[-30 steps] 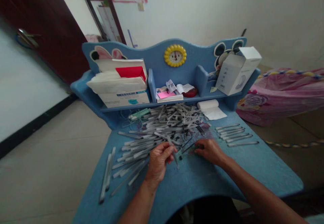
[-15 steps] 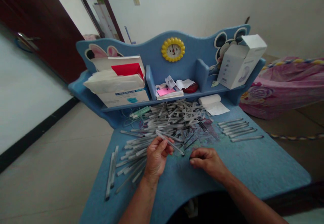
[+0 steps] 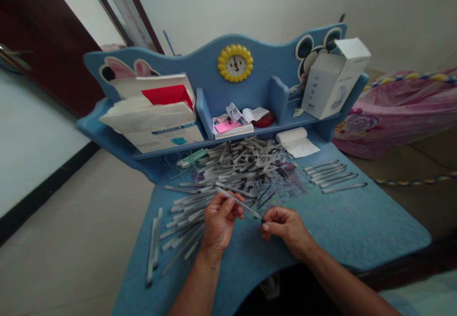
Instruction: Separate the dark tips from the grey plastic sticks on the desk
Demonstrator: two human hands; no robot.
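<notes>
Two bare forearms angle in from the bottom edge over a blue desk (image 3: pixel 364 225). The left hand (image 3: pixel 222 218), thumb uppermost and fingers curled, pinches a translucent pen barrel (image 3: pixel 247 207) above the desk; the barrel slants down to the right. The right hand (image 3: pixel 285 228) bends inward, thumb and forefinger closed on a small black piece (image 3: pixel 263 221) just beside the barrel's lower end. Beyond both hands lies a heap of similar barrels (image 3: pixel 243 161).

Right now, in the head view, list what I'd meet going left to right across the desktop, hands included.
Pair of pens, left hand holding a pen, right hand pinching a small dark piece, row of pens.
</notes>
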